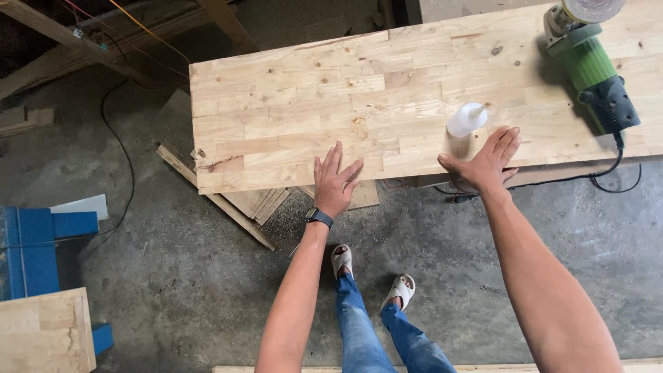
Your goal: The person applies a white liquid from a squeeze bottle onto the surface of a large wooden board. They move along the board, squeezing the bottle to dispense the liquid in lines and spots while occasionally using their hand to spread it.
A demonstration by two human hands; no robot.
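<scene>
A large jointed pine board (290,110) lies flat ahead of me. My left hand (335,183) rests open, fingers spread, on its near edge; a dark watch sits on that wrist. My right hand (487,162) lies open and flat on the same edge farther right, just below a small white squeeze bottle (467,119) that stands on the board. Neither hand holds anything. A green and black angle grinder (587,62) lies on the board's far right, its black cord trailing off the edge.
Concrete floor (193,276) below, with wood offcuts (255,204) under the board. A blue frame (34,249) and a wooden panel (45,331) stand at the left. Cables run along the floor at upper left. My sandalled feet are below the board.
</scene>
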